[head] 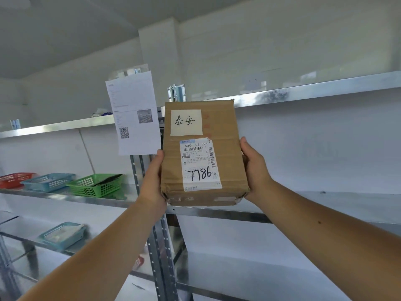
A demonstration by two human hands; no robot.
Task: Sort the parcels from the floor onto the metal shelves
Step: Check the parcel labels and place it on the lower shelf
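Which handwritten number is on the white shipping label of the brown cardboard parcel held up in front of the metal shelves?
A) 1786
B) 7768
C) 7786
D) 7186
C: the white shipping label on the brown cardboard parcel, which is held between the left hand and the right hand, reads 7786 in black marker.
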